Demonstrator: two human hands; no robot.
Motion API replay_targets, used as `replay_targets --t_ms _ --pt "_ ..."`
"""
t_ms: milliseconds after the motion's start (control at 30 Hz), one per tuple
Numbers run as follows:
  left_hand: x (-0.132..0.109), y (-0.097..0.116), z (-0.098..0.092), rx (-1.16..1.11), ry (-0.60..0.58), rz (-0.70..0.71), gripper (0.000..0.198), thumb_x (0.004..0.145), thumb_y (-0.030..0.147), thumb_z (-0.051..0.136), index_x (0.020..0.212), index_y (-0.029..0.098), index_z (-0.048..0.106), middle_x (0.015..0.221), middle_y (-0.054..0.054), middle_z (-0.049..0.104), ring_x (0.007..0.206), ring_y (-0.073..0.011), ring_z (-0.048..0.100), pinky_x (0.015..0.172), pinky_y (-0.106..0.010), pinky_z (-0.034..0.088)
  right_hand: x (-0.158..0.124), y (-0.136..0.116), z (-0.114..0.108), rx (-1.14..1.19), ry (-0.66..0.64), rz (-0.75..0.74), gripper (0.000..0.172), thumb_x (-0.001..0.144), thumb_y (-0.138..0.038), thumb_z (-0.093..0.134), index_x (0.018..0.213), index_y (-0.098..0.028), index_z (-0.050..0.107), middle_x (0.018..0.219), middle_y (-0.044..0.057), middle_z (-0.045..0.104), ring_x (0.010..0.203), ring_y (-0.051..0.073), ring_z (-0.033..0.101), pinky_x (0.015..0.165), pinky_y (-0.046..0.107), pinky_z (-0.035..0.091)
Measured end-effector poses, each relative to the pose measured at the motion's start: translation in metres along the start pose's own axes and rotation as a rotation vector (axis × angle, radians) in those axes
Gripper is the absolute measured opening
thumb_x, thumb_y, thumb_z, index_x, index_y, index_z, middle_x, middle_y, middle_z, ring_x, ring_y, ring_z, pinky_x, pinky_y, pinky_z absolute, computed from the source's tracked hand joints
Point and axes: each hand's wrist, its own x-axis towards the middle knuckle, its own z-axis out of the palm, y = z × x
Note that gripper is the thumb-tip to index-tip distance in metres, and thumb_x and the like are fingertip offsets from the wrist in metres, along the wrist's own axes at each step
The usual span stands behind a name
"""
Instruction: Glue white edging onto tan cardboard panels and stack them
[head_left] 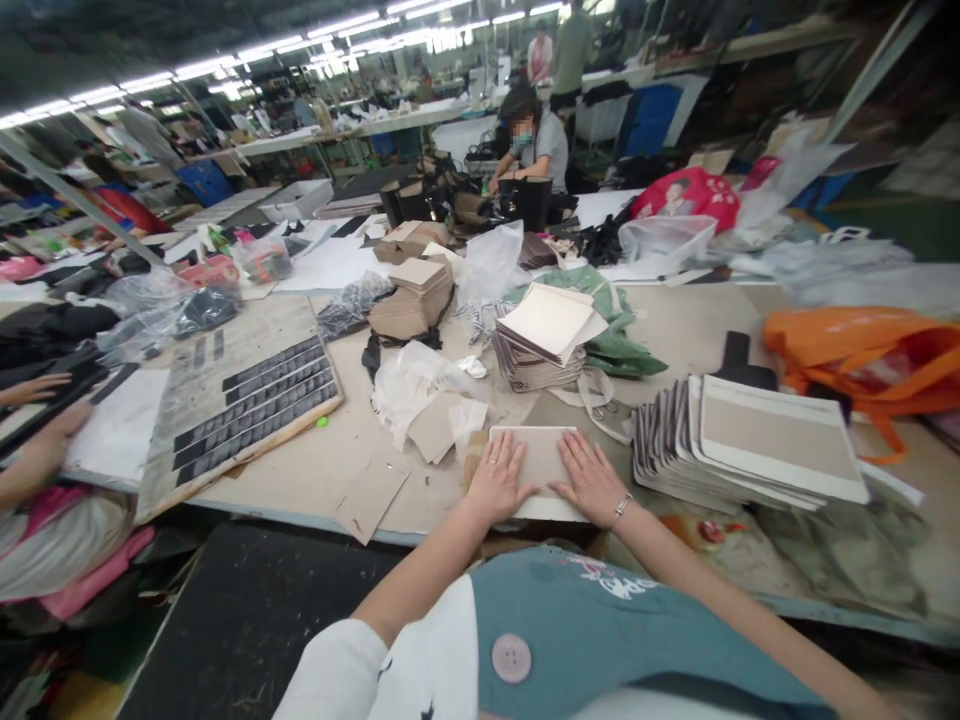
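My left hand (497, 478) and my right hand (592, 478) both lie flat, fingers spread, on a white-edged beige board panel (538, 455) at the near edge of the worktable (675, 330). Neither hand grips anything. A thin bracelet circles my right wrist. Right of my hands, a fanned row of similar finished panels (757, 440) leans in a stack. Behind the panel sits another pile of folded panels (544, 345), topped by a tilted white sheet.
Crumpled white plastic and cardboard scraps (427, 400) lie left of the panel. A board with black strips (247, 405) sits farther left, beside a co-worker's hands (34, 420). An orange bag (862, 360) is at right. A seated person (532, 145) works at the far table.
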Motion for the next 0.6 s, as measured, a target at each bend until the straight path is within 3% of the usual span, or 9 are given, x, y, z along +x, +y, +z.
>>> replay_targets --t_ms 100,200,300,400,467,533,600 --pt "0.0 0.002 0.002 0.029 0.001 -0.008 0.078 0.082 0.061 0.041 0.14 0.012 0.026 0.149 -0.021 0.012 0.138 -0.0318 0.011 0.11 -0.048 0.02 -0.011 0.005 -0.006 0.046 -0.009 0.05 0.066 0.089 -0.047 0.037 0.142 -0.009 0.026 0.149 0.012 0.017 0.138 0.026 0.005 0.108 0.049 0.021" --pt "0.001 0.001 0.003 0.057 0.002 0.001 0.076 0.083 0.059 0.041 0.14 0.012 0.026 0.149 -0.021 0.012 0.138 -0.0333 0.012 0.109 -0.048 0.021 -0.039 0.013 -0.008 0.134 0.043 0.114 0.058 0.09 -0.041 0.036 0.139 -0.009 0.033 0.147 0.012 0.022 0.137 0.027 0.009 0.107 0.049 0.026" --pt "0.002 -0.001 0.003 0.08 -0.007 0.007 0.075 0.084 0.059 0.04 0.14 0.01 0.027 0.149 -0.021 0.014 0.138 -0.033 0.013 0.11 -0.047 0.02 -0.091 0.022 0.0 0.354 0.132 0.19 0.047 0.092 -0.036 0.033 0.131 -0.013 0.046 0.139 0.014 0.039 0.13 0.024 0.032 0.103 0.042 0.036" --pt "0.002 0.0 0.002 0.096 -0.024 0.002 0.074 0.084 0.058 0.039 0.14 0.011 0.028 0.149 -0.02 0.015 0.138 -0.0319 0.013 0.111 -0.047 0.019 -0.156 0.03 0.02 0.609 0.172 0.448 0.036 0.09 -0.043 0.038 0.103 -0.021 0.064 0.103 0.008 0.065 0.095 0.021 0.061 0.085 0.035 0.05" --pt "0.002 0.0 0.001 0.106 -0.027 -0.005 0.074 0.084 0.058 0.04 0.14 0.011 0.027 0.149 -0.02 0.015 0.138 -0.0314 0.012 0.111 -0.047 0.019 -0.193 0.038 0.035 0.635 0.234 0.668 0.036 0.085 -0.05 0.043 0.089 -0.02 0.064 0.083 0.006 0.066 0.074 0.021 0.064 0.07 0.036 0.054" --pt "0.003 0.001 -0.001 0.114 -0.029 -0.011 0.074 0.084 0.058 0.04 0.14 0.011 0.026 0.149 -0.02 0.014 0.138 -0.031 0.011 0.111 -0.046 0.018 -0.218 0.049 0.048 0.607 0.323 0.839 0.041 0.081 -0.055 0.047 0.092 -0.017 0.06 0.08 0.01 0.065 0.067 0.024 0.064 0.062 0.036 0.054" --pt "0.002 0.002 -0.003 0.118 -0.038 -0.02 0.075 0.085 0.058 0.039 0.14 0.01 0.026 0.149 -0.02 0.014 0.138 -0.0308 0.011 0.111 -0.046 0.018 -0.227 0.06 0.058 0.604 0.4 0.933 0.051 0.078 -0.057 0.051 0.106 -0.014 0.053 0.092 0.018 0.063 0.078 0.028 0.065 0.064 0.036 0.054"
